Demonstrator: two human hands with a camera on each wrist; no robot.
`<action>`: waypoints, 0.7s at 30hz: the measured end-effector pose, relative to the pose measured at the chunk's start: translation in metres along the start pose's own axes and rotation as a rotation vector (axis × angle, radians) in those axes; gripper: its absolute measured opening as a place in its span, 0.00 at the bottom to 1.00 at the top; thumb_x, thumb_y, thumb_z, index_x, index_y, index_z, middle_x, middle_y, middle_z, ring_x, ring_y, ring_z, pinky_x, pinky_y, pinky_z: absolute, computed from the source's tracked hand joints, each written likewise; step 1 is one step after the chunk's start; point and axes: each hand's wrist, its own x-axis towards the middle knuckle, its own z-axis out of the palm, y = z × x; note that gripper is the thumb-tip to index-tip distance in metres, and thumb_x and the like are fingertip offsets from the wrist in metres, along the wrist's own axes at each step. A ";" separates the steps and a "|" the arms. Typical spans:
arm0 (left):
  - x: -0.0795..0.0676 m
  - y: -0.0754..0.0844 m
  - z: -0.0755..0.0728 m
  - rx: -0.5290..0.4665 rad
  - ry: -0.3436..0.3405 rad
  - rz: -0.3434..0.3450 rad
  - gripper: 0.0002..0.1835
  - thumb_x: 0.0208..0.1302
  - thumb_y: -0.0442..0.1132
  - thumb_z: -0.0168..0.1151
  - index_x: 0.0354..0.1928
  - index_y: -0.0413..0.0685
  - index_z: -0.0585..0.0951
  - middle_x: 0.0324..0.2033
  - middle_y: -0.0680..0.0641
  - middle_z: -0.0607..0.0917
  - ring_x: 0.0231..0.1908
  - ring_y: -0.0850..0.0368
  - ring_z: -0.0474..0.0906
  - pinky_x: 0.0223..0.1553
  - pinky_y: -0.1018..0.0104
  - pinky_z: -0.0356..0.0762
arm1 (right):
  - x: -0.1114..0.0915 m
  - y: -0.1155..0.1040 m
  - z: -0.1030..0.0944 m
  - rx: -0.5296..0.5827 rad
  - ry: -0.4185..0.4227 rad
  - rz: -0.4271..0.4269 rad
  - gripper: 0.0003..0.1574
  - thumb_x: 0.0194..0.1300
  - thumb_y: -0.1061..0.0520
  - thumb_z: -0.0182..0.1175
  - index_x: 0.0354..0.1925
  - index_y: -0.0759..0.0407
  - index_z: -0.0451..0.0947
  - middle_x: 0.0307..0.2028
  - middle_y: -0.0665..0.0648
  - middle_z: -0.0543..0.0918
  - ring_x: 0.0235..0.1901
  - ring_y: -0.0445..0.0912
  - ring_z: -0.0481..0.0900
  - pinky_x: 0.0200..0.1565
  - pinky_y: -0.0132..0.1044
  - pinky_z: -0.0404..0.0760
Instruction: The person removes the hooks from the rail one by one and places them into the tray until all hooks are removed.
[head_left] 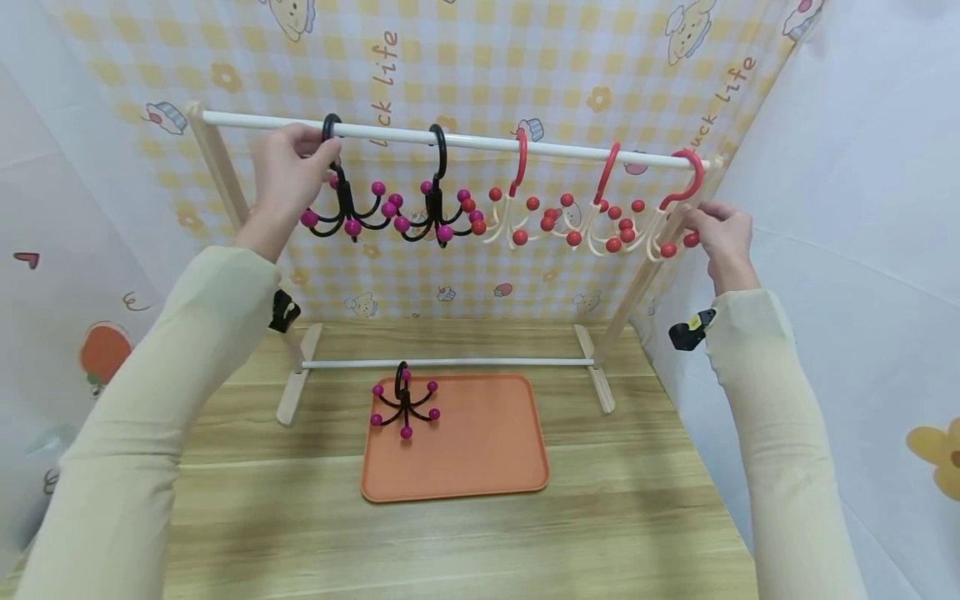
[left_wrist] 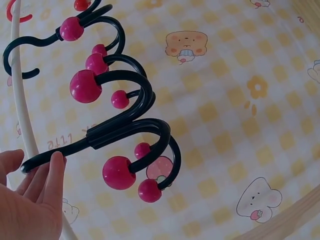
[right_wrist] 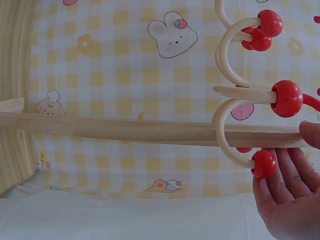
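My left hand point(head_left: 288, 171) pinches the hook of a black claw hanger point(head_left: 345, 204) with pink ball tips, at the left end of the white top rail point(head_left: 480, 142). In the left wrist view, thumb and fingers point(left_wrist: 56, 175) are at that hook, beside the rail. My right hand point(head_left: 722, 237) grips the rack's right wooden post point(head_left: 637, 283), its thumb and fingers on either side in the right wrist view. Close by hangs a cream claw hanger point(right_wrist: 227, 125) with a red hook and red balls. Another black hanger point(head_left: 435, 200) and two more cream ones hang between.
An orange tray point(head_left: 480, 450) lies on the wooden table point(head_left: 465, 550), a black claw hanger point(head_left: 406, 404) at its left. Behind it runs the rack's lower white bar point(head_left: 450, 362), with wooden feet point(head_left: 596, 375) at both ends. A checked cloth point(head_left: 480, 283) forms the backdrop.
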 end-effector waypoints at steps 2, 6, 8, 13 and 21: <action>0.001 0.000 0.000 -0.011 0.009 -0.005 0.18 0.59 0.43 0.56 0.48 0.39 0.76 0.39 0.45 0.81 0.30 0.61 0.76 0.34 0.75 0.74 | -0.007 -0.005 0.002 0.010 0.018 0.001 0.25 0.47 0.44 0.66 0.46 0.46 0.78 0.35 0.48 0.81 0.31 0.43 0.77 0.58 0.53 0.49; 0.002 0.001 0.001 -0.057 0.011 -0.026 0.17 0.59 0.42 0.56 0.47 0.38 0.77 0.36 0.46 0.81 0.29 0.61 0.76 0.36 0.73 0.74 | -0.015 -0.009 0.002 -0.026 0.007 -0.008 0.24 0.48 0.43 0.65 0.45 0.46 0.78 0.35 0.48 0.81 0.31 0.44 0.77 0.57 0.51 0.52; 0.001 0.001 0.002 -0.075 0.010 -0.037 0.17 0.59 0.42 0.56 0.47 0.38 0.77 0.37 0.46 0.82 0.31 0.60 0.77 0.36 0.73 0.74 | -0.016 -0.008 0.003 -0.008 0.018 -0.001 0.25 0.46 0.42 0.66 0.45 0.45 0.79 0.36 0.48 0.81 0.31 0.44 0.77 0.57 0.53 0.51; 0.001 0.001 0.002 -0.115 0.010 -0.046 0.18 0.58 0.42 0.58 0.47 0.39 0.77 0.40 0.46 0.82 0.34 0.61 0.78 0.35 0.75 0.74 | -0.011 -0.005 0.002 0.015 -0.005 0.003 0.32 0.41 0.40 0.68 0.47 0.45 0.77 0.41 0.49 0.80 0.33 0.43 0.77 0.58 0.55 0.47; 0.000 0.008 -0.001 -0.181 0.037 -0.017 0.15 0.57 0.39 0.59 0.44 0.36 0.78 0.34 0.48 0.84 0.28 0.60 0.78 0.30 0.78 0.74 | -0.025 -0.015 0.004 -0.031 -0.019 -0.012 0.27 0.47 0.43 0.65 0.48 0.47 0.77 0.38 0.49 0.80 0.33 0.44 0.77 0.58 0.52 0.49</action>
